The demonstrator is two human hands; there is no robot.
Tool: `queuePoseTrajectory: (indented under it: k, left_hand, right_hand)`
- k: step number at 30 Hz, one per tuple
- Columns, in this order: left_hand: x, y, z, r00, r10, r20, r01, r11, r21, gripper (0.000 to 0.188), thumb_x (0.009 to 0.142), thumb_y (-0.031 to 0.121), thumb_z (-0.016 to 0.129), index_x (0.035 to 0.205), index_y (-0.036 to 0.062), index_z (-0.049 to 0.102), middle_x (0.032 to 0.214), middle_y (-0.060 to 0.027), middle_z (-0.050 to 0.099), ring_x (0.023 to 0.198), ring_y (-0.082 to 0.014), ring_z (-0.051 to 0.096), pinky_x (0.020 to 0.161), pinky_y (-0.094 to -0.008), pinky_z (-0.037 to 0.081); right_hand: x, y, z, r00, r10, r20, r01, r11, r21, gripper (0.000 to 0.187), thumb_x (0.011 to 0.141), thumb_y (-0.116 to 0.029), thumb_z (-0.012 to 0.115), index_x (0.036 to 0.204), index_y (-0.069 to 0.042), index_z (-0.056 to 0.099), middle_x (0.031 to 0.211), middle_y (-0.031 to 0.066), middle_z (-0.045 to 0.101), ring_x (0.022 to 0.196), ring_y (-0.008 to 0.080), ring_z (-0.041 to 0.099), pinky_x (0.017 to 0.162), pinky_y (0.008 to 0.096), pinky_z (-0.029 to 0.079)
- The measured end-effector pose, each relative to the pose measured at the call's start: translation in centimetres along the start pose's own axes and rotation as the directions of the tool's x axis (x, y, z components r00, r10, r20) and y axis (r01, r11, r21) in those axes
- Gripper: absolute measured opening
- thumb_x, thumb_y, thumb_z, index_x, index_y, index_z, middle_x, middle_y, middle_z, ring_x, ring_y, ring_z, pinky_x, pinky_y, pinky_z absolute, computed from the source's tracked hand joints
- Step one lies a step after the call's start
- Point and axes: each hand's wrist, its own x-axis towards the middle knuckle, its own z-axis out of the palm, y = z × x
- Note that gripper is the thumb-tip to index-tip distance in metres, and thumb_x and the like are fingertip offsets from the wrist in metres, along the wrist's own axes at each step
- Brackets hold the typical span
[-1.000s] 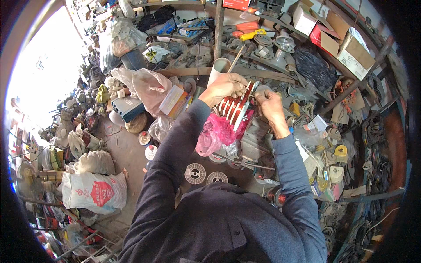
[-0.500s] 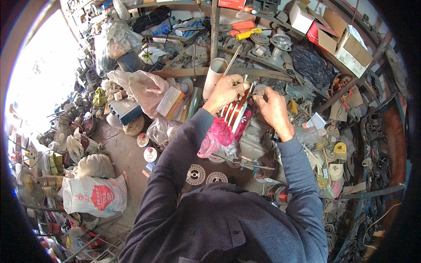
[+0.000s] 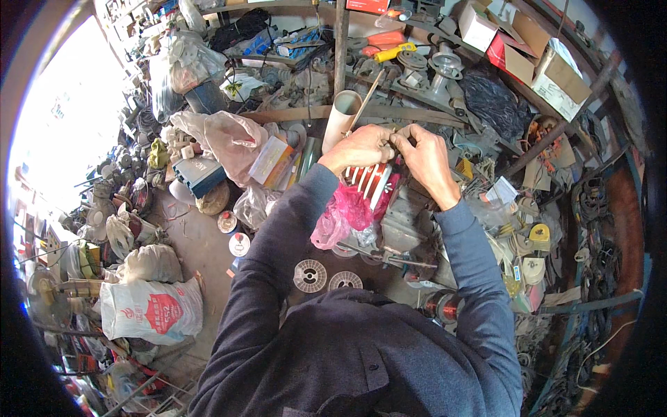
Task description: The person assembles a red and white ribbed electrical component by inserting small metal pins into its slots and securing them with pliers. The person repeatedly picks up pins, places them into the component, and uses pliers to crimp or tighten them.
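Note:
My left hand [image 3: 363, 146] and my right hand [image 3: 424, 158] meet over the top of a slotted coil winding former [image 3: 372, 182] with reddish-brown copper wire in its slots. The fingers of both hands are closed and pinched together. Whatever sits between the fingertips is too small and covered to make out. Part of the former's upper end lies hidden behind the left hand. Beneath the former bulges a bright pink plastic bag [image 3: 356, 207]. A wide pale tube [image 3: 340, 119] stands just left of my left hand, with a thin stick [image 3: 368, 97] leaning beside it.
A grey metal machine housing [image 3: 405, 226] sits below my right hand. Two plastic spool discs lie near my body, one being a grey disc [image 3: 310, 276]. A spool of copper wire [image 3: 442, 306] rests by my right arm. A white sack [image 3: 151, 311] stands at the left.
My right hand has moved left and slightly up to meet my left hand. The left hand has dropped slightly, its fingers now over the former's top end.

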Motion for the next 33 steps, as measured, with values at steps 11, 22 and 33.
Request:
queuePoseTrajectory:
  k: [11,22,33]
  left_hand:
    - [-0.5,0.1,0.0,0.991,-0.131,-0.024,0.118,0.948,-0.296,0.029,0.104,0.027,0.06,0.096,0.0021,0.072,0.072,-0.0026,0.065,0.064,-0.0104,0.056,0.058,-0.0269,0.045]
    - [-0.4,-0.4,0.3,0.986,-0.135,-0.099,0.072,0.874,-0.48,0.012,0.088,0.004,0.069,0.099,0.0008,0.071,0.078,-0.003,0.068,0.065,-0.0096,0.061,0.058,-0.0236,0.046]
    - [-0.5,0.0,1.4,0.923,0.187,-0.335,-0.17,0.982,0.08,0.011,0.086,-0.001,0.07,0.097,-0.0004,0.069,0.089,-0.0071,0.07,0.078,-0.013,0.068,0.071,-0.0296,0.055]
  right_hand:
    - [-0.9,2.3,0.2,0.997,-0.079,-0.009,0.078,0.994,-0.083,0.018,0.09,-0.016,0.069,0.097,0.001,0.067,0.102,0.0231,0.07,0.096,0.0419,0.067,0.082,0.0464,0.052]
    - [-1.4,4.4,2.3,0.991,0.081,-0.106,-0.062,0.983,0.175,0.024,0.093,-0.024,0.068,0.098,0.0,0.068,0.083,0.0227,0.069,0.078,0.036,0.07,0.071,0.0436,0.053]
    - [-1.3,6.2,3.1,0.978,0.154,0.14,-0.202,0.86,0.468,0.015,0.089,-0.01,0.074,0.091,0.002,0.066,0.082,0.0035,0.067,0.077,0.0108,0.057,0.071,0.03,0.05]
